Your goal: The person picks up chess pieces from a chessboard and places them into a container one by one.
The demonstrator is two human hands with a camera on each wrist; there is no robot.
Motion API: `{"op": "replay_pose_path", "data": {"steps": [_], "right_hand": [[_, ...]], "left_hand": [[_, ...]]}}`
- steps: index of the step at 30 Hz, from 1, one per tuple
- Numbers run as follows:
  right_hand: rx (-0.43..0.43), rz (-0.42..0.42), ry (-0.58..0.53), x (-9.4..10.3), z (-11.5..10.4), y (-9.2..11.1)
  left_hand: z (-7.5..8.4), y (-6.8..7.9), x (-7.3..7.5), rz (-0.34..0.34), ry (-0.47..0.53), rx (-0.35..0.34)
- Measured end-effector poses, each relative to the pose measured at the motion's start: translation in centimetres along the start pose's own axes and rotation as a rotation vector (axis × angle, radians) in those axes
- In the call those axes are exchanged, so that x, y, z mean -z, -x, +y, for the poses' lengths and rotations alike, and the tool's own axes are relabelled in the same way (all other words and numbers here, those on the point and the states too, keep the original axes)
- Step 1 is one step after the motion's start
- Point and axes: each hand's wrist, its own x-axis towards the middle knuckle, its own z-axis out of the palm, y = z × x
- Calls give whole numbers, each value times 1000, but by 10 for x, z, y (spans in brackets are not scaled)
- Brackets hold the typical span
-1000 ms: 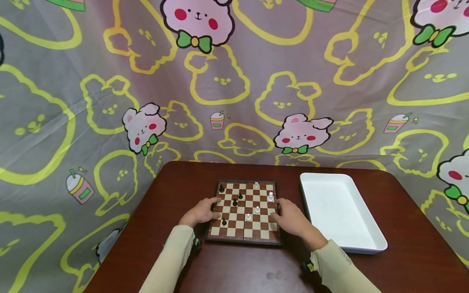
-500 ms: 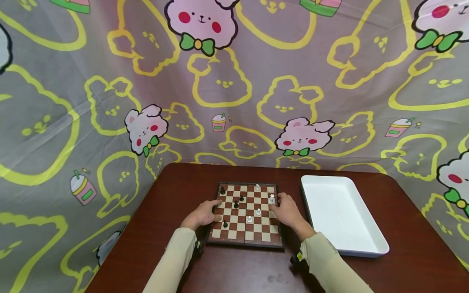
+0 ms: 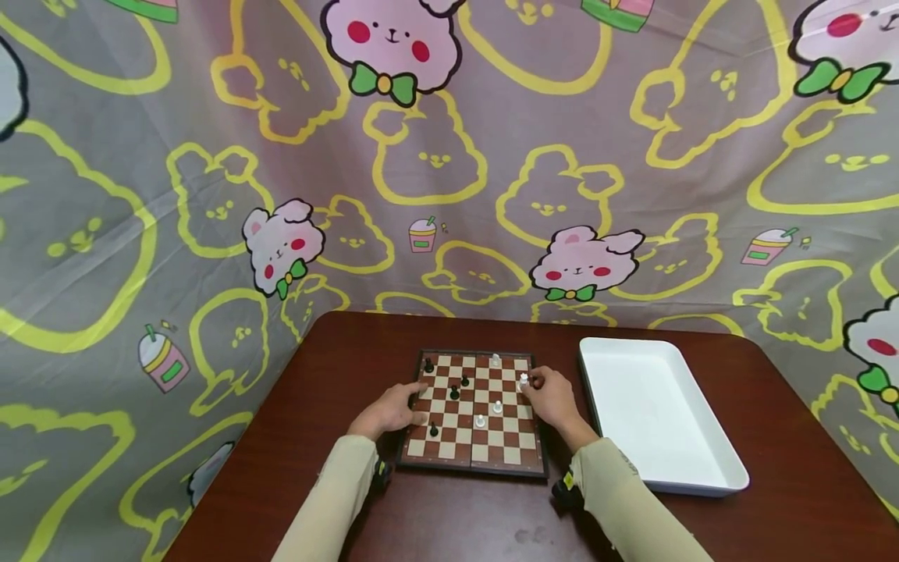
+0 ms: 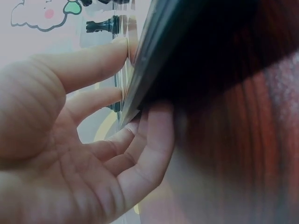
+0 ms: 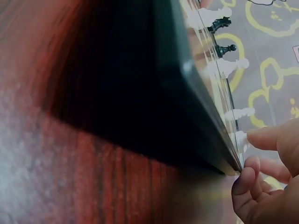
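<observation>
A brown-and-cream chessboard [image 3: 460,451] with a dark rim lies on the table, carrying several upright chess pieces. My left hand [image 3: 386,410] grips its left edge; in the left wrist view the thumb is on the top face and other fingers curl around the edge. At the right edge, my right hand [image 3: 555,400] pinches a tall white chess piece [image 3: 524,380] with a crown-like top between thumb and forefinger. Nearby stand a white pawn [image 3: 497,407], another white pawn [image 3: 481,421] and a white piece [image 3: 495,360] at the back. A black pawn [image 3: 433,429] stands near my left thumb.
Several black pieces stand on the left half, including one at the far left corner [image 3: 429,364] and one near the middle [image 3: 454,392]. A shallow white tray [image 3: 649,414] lies right of the board on the dark red-brown table [image 3: 351,343]. A cartoon-printed cloth [image 3: 485,172] hangs behind.
My right hand has shifted from the board's right edge onto the tall white piece, its thumb and forefinger closing there. My left hand stays at the left edge. The head view has shifted slightly.
</observation>
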Motion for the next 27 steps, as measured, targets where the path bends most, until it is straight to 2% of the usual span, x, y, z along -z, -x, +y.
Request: {"op": "replay_pose_path", "data": {"steps": [15, 20, 27], "right_hand": [[97, -14, 27, -5, 2, -4], [99, 13, 18, -3, 1, 0], [93, -1, -50, 6, -10, 4]], "left_hand": [[-3, 0, -2, 5, 4, -2], [-2, 1, -1, 6, 17, 5], [-3, 0, -1, -3, 35, 27]]}}
